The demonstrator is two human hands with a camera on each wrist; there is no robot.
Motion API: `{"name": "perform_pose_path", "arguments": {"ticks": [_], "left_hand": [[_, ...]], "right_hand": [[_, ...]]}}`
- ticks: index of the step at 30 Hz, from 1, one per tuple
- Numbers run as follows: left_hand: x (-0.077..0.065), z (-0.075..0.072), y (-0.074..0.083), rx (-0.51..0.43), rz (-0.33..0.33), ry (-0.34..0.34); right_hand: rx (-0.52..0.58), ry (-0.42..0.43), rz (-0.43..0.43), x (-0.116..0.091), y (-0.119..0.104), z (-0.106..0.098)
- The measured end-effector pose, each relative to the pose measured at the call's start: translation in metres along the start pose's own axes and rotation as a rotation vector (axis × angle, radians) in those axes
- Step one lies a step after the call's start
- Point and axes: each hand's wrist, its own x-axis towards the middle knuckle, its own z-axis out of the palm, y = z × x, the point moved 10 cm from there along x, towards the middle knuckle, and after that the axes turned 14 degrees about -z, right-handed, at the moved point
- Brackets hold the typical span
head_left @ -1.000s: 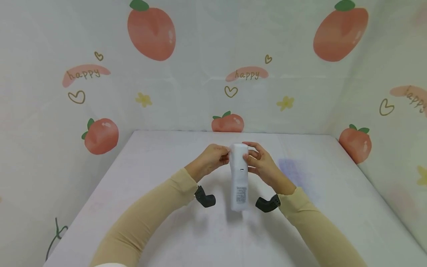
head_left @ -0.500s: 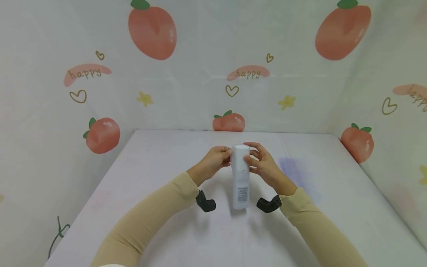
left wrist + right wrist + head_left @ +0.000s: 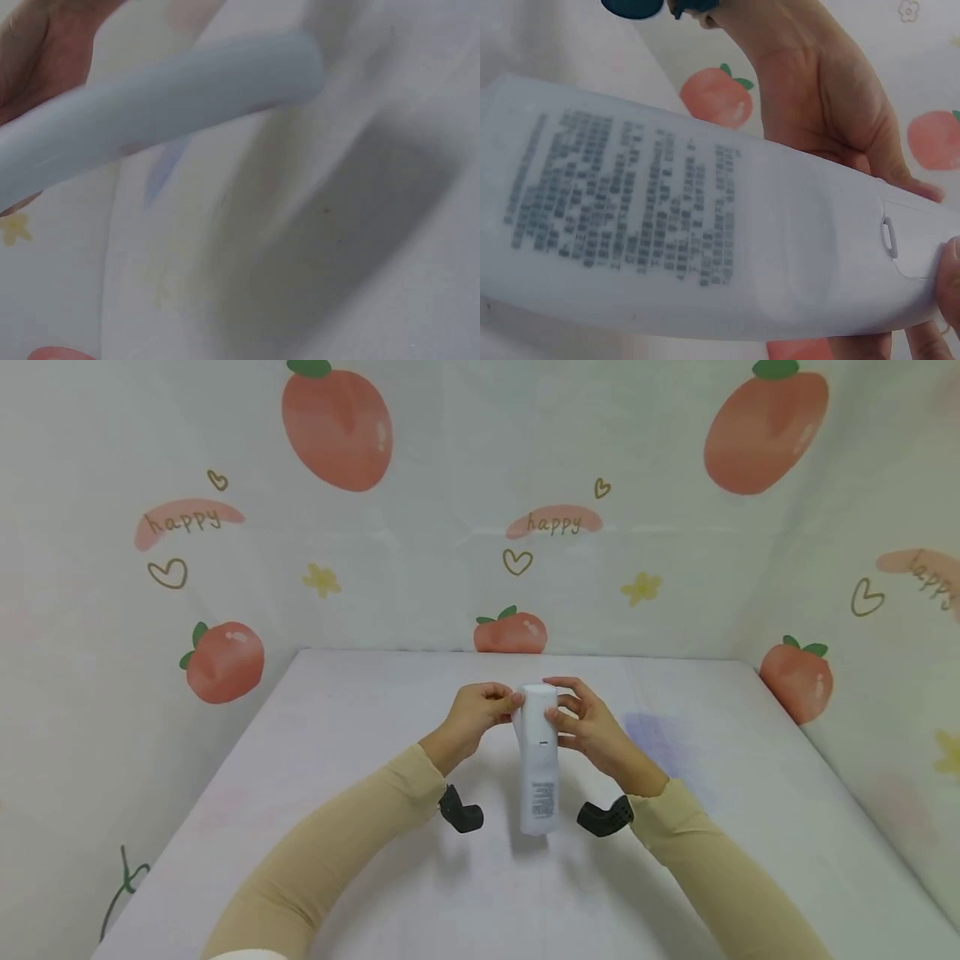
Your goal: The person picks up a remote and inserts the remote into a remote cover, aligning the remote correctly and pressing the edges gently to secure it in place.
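Observation:
Above the table, both hands hold a white remote control [image 3: 540,768], its back facing me and its long body pointing down toward me. Dark printed text and a small latch slot on a cover show on that back in the right wrist view. My right hand [image 3: 592,727] grips the far end, thumb on the back, other fingers around the top and right side. At the upper left edge, my left hand [image 3: 476,714] pinches with thumb and curled fingers; what exactly lies between them is too small to tell. The left wrist view shows the remote's narrow side, blurred.
A white table [image 3: 360,718] lies below, with a faint purple stain [image 3: 660,739] to the right. White wall cloth [image 3: 435,527] with printed peaches stands behind and at the sides. Black wrist cameras hang under both sleeves. A green cord [image 3: 126,889] is at the left.
My left hand shifts slightly at the remote control's edge, its thumb now lying against the upper left corner. The remote control's lower end sways a little. The right hand keeps its grip.

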Motion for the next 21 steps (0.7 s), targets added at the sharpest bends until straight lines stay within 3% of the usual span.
{"name": "perform_pose_path", "arguments": {"ticks": [6, 8, 11, 15, 21], "left_hand": [[0.004, -0.016, 0.006, -0.075, -0.003, 0.078], [0.006, -0.016, 0.005, -0.052, -0.011, 0.078], [0.006, -0.014, 0.007, 0.05, 0.007, 0.06], [0.002, -0.011, 0.016, 0.247, 0.102, 0.056], [-0.005, -0.012, 0.025, 0.508, 0.225, 0.127]], "right_hand": [[-0.046, -0.008, 0.04, 0.003, 0.004, 0.006], [-0.06, 0.002, 0.055, 0.002, 0.006, 0.006], [-0.087, 0.023, 0.059, 0.001, 0.007, 0.003], [-0.139, 0.038, 0.046, 0.001, 0.006, -0.002], [-0.178, 0.02, 0.049, 0.002, 0.005, 0.001]]}}
